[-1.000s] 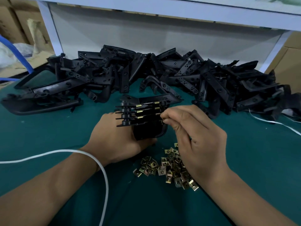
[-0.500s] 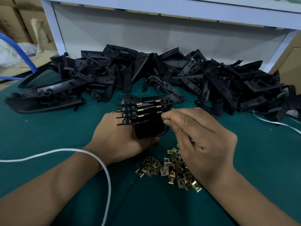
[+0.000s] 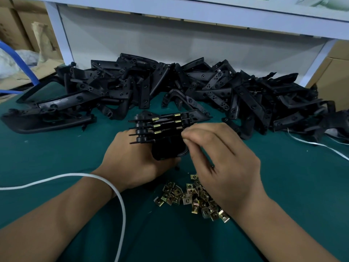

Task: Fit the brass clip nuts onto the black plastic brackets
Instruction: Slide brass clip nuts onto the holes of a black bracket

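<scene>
On the green mat (image 3: 56, 159), left hand (image 3: 132, 159) grips the stacked brackets (image 3: 162, 127) lying crosswise, right hand (image 3: 221, 157) pinching at their right ends, nuts (image 3: 190, 197) just beneath it.

Dim, even overhead light; soft shadows beneath the heaped black plastic brackets (image 3: 188, 87). Wide-angle bending at edges, slight softness throughout, no glare.

A green table top (image 3: 56, 157) is filling the bottom of the view. A white shelf frame (image 3: 188, 14) is standing behind it, over a pale back panel (image 3: 170, 44). Brown cardboard boxes (image 3: 334, 72) are sitting at both sides.
</scene>
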`<action>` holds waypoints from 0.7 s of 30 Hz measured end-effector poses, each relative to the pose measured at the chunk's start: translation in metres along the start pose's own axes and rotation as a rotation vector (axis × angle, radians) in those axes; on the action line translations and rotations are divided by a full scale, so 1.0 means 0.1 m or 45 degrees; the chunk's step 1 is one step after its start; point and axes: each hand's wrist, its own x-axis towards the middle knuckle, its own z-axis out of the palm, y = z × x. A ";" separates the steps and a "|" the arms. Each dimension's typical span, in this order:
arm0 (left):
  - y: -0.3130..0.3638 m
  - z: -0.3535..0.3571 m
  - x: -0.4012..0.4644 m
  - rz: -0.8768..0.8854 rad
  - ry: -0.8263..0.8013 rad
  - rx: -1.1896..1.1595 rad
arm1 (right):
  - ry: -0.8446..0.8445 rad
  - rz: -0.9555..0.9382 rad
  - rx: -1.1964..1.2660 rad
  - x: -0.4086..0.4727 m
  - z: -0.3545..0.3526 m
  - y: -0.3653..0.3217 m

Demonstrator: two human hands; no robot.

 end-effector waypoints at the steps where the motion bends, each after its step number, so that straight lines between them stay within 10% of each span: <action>1: 0.00 0.00 0.00 -0.002 -0.008 0.002 | -0.023 -0.007 -0.020 0.00 0.00 0.00; 21: 0.04 0.03 0.02 0.061 -0.042 0.339 | 0.018 0.281 0.251 -0.03 -0.05 0.05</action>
